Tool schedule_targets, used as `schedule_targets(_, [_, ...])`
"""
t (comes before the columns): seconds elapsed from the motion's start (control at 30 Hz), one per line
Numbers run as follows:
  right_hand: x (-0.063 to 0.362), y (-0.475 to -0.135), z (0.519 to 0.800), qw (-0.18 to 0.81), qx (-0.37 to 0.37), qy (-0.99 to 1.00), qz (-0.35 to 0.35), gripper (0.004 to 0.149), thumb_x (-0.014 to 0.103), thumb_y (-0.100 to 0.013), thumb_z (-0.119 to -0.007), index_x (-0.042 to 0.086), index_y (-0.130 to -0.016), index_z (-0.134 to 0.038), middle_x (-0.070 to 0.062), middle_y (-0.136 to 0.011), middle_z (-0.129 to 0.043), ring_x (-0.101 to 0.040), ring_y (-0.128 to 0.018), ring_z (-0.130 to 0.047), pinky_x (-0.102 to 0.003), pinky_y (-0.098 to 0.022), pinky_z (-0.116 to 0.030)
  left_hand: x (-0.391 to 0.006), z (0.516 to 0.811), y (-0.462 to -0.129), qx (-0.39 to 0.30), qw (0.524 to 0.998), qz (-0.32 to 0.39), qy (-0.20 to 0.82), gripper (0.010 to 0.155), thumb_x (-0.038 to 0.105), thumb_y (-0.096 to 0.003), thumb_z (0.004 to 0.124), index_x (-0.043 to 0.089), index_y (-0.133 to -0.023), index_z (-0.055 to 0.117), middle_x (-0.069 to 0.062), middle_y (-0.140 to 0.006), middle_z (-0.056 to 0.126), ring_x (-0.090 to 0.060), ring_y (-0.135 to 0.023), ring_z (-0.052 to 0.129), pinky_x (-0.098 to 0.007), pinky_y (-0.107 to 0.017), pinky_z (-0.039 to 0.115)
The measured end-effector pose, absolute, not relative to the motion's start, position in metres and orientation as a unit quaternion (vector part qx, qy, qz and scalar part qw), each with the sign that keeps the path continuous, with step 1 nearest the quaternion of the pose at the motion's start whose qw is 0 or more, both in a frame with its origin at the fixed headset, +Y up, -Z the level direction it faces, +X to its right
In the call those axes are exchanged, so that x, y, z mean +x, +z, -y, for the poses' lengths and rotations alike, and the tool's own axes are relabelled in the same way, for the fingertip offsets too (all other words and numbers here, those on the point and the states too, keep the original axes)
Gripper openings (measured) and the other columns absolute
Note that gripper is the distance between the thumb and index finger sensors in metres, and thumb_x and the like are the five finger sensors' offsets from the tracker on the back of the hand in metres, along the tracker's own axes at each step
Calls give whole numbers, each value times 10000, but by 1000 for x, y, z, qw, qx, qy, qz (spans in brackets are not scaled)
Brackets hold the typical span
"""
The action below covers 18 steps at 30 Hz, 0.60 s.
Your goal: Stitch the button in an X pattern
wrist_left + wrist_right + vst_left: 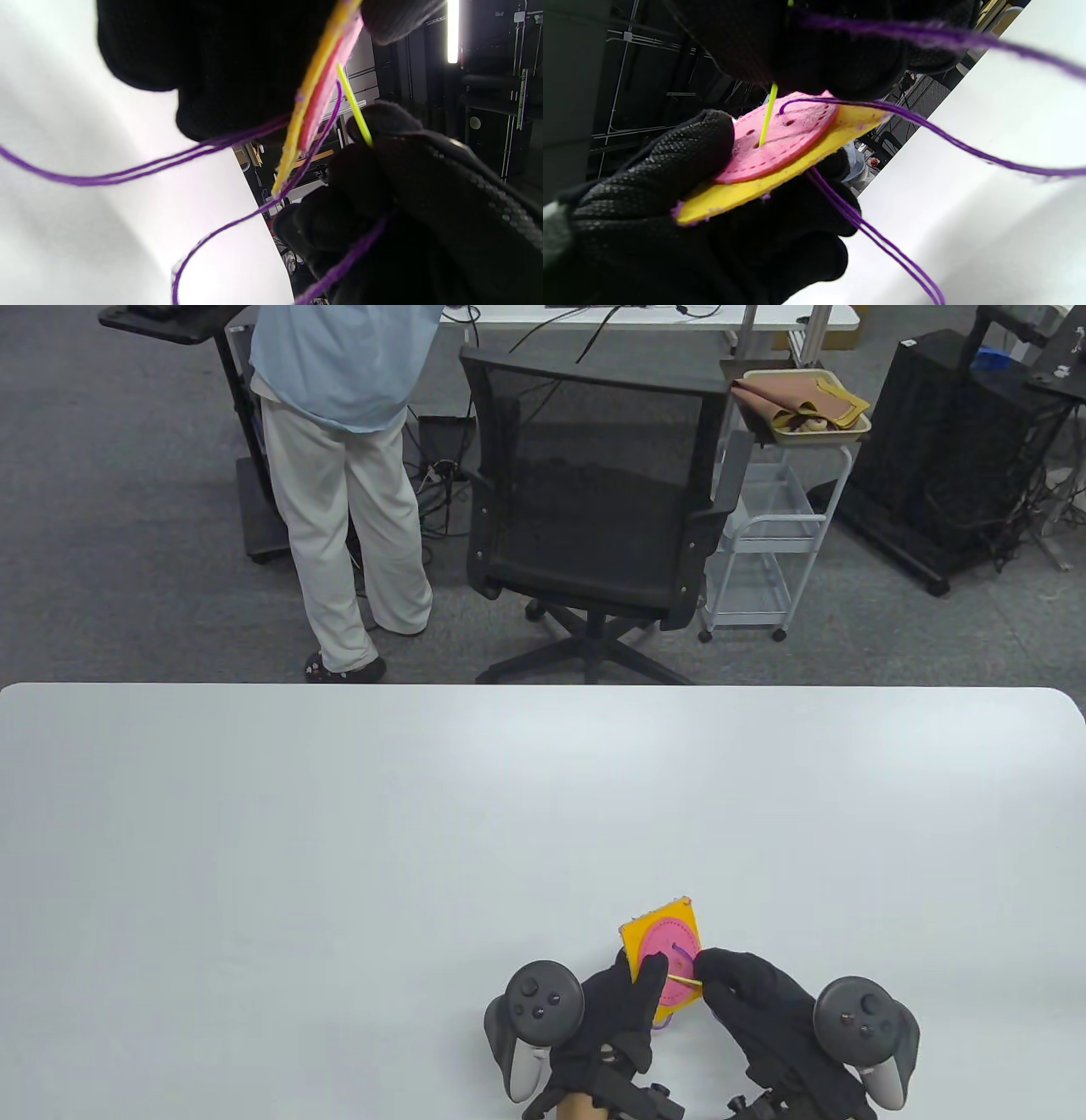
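A pink felt button (670, 965) (780, 137) with several holes lies on a yellow felt square (657, 933) (746, 192). My left hand (624, 1001) grips the square's near left corner, thumb on top (683, 148), and holds it above the table. My right hand (730, 976) pinches a yellow-green needle (683, 981) (768, 114) (354, 106) whose tip sits in one of the button's holes. Purple thread (925, 127) (127, 169) comes up through another hole and runs off to the right; a doubled strand hangs under the square.
The white table (339, 857) spreads far and left of my hands. Beyond its far edge stand a black office chair (594, 500), a person in white trousers (348, 517) and a white cart (772, 534) with a tray of cloth.
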State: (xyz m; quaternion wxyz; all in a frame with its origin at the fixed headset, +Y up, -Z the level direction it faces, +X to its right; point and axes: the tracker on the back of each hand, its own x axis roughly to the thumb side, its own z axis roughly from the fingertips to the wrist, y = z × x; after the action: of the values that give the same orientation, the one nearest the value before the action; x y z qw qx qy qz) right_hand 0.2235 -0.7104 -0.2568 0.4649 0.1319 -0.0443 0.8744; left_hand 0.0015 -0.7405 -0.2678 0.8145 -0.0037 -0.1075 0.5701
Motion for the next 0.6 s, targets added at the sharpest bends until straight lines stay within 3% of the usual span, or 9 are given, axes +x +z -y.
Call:
schedule_targets(0.37, [221, -256, 713, 413, 117, 902, 48, 395, 322, -532, -713, 209, -905, -649, -83, -687, -822, -231, -605, -808, -560, -723, -593, 22, 744, -266, -63, 821, 131, 551, 571, 414, -556, 656, 133, -1053, 653, -167, -840, 977, -344, -653, 1025, -559, -498, 803])
schedule_targets(0.6, [219, -252, 711, 396, 107, 908, 88, 388, 322, -537, -702, 221, -906, -634, -81, -696, -810, -222, -614, -800, -548, -736, -584, 25, 747, -264, -88, 783, 107, 606, 583, 413, -560, 644, 148, -1077, 603, -197, -909, 910, -381, -716, 978, -577, -522, 772])
